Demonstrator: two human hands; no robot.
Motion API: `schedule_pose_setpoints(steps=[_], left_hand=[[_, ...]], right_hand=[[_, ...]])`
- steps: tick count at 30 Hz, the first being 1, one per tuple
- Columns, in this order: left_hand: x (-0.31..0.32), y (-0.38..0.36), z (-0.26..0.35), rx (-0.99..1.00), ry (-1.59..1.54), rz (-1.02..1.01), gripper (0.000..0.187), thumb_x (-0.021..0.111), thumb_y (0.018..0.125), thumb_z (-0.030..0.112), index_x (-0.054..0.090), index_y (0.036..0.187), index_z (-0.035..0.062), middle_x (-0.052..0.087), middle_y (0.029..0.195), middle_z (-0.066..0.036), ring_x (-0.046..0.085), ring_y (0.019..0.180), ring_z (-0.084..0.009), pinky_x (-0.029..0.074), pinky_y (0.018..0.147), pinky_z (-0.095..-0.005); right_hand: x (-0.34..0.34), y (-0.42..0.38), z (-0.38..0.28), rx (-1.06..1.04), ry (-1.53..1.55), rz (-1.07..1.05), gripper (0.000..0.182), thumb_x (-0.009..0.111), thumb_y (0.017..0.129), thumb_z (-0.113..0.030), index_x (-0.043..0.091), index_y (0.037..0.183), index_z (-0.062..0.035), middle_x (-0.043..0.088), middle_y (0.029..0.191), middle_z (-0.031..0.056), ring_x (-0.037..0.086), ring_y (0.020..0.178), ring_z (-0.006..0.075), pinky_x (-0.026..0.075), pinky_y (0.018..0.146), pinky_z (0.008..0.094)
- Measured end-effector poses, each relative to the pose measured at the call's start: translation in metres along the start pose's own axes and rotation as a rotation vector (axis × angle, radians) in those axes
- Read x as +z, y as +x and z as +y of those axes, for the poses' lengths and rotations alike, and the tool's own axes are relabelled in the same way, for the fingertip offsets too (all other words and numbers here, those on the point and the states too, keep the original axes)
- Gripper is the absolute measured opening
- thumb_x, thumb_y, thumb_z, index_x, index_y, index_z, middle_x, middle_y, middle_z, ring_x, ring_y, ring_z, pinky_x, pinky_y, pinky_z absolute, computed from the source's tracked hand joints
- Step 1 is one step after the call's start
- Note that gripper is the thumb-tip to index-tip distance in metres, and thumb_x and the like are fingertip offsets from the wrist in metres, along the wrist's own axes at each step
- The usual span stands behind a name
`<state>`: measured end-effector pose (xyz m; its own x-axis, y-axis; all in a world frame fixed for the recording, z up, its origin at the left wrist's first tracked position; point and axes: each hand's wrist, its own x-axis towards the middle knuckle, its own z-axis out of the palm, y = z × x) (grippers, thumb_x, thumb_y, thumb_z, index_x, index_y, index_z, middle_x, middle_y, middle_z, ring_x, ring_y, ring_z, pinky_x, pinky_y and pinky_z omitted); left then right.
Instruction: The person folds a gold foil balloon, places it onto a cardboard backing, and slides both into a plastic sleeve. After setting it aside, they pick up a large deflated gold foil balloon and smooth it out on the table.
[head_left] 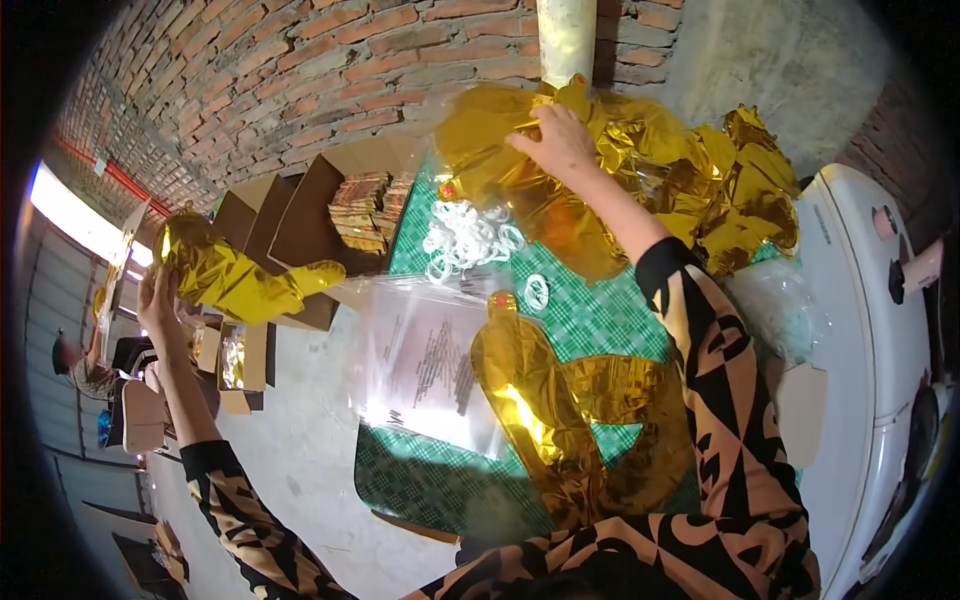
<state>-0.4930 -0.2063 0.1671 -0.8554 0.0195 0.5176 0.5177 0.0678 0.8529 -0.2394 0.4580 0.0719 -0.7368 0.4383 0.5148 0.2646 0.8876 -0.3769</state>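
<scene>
My left hand (158,298), raised at the far left, is closed on the edge of a flat gold foil balloon (235,275) that hangs out to the right. At the back of the table my right hand (562,145) lies over a heap of flat gold foil balloons (640,160), its fingers spread on the foil and the thumb apart. Another gold foil balloon (520,370) lies uninflated near my body, partly covered by my right arm. Beside the heap is a pile of white ribbon loops (465,240), with one small coil (537,291) apart from it.
Clear plastic bags with printing (430,370) lie on the green checked tablecloth (600,320). An open cardboard box (305,215) with bundled packets stands left of the table. A white machine (850,300) borders the right. Another person (90,375) is at the far left.
</scene>
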Motion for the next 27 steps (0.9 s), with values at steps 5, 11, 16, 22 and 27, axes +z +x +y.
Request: schedule_pose_setpoints(steps=[5, 11, 16, 22, 27], left_hand=[[0.006, -0.031, 0.008, -0.020, -0.020, -0.053, 0.027, 0.066, 0.105, 0.007, 0.064, 0.129, -0.0043, 0.070, 0.122, -0.011, 0.071, 0.113, -0.0201, 0.058, 0.102, -0.0299], [0.000, -0.052, 0.012, -0.059, 0.032, -0.007, 0.024, 0.066, 0.105, 0.008, 0.065, 0.126, -0.0034, 0.069, 0.119, -0.012, 0.070, 0.110, -0.0207, 0.057, 0.102, -0.0306], [-0.015, -0.053, 0.009, -0.062, 0.038, -0.027, 0.025, 0.064, 0.106, 0.008, 0.063, 0.128, -0.0033, 0.069, 0.122, -0.012, 0.071, 0.112, -0.0224, 0.058, 0.102, -0.0316], [0.001, -0.064, 0.035, -0.068, 0.038, -0.068, 0.027, 0.063, 0.106, 0.008, 0.063, 0.131, -0.0036, 0.069, 0.125, -0.014, 0.071, 0.114, -0.0229, 0.058, 0.102, -0.0315], [0.033, -0.068, 0.064, -0.073, 0.015, -0.038, 0.025, 0.064, 0.106, 0.009, 0.065, 0.128, -0.0027, 0.071, 0.119, -0.013, 0.072, 0.110, -0.0213, 0.057, 0.104, -0.0315]], right_hand=[[0.035, 0.011, -0.013, 0.009, -0.190, -0.193, 0.051, 0.078, 0.088, -0.047, 0.070, 0.120, -0.0073, 0.068, 0.121, 0.0163, 0.062, 0.118, 0.0363, 0.052, 0.099, 0.0473], [0.043, 0.042, 0.004, 0.013, 0.249, -0.078, 0.036, 0.077, 0.089, -0.031, 0.073, 0.113, -0.0050, 0.074, 0.111, 0.0203, 0.071, 0.104, 0.0371, 0.055, 0.090, 0.0463], [0.018, 0.084, 0.023, 0.078, 0.350, 0.122, 0.039, 0.079, 0.084, -0.034, 0.074, 0.110, -0.0054, 0.072, 0.114, 0.0211, 0.067, 0.110, 0.0413, 0.053, 0.094, 0.0486], [0.012, 0.082, 0.035, 0.246, 0.081, 0.358, 0.036, 0.074, 0.091, -0.034, 0.075, 0.111, -0.0042, 0.068, 0.126, 0.0216, 0.065, 0.117, 0.0354, 0.050, 0.098, 0.0488], [-0.053, -0.001, -0.023, 0.016, 0.729, -0.019, 0.024, 0.068, 0.102, -0.023, 0.074, 0.116, -0.0040, 0.076, 0.104, 0.0090, 0.071, 0.089, 0.0181, 0.056, 0.072, 0.0325]])
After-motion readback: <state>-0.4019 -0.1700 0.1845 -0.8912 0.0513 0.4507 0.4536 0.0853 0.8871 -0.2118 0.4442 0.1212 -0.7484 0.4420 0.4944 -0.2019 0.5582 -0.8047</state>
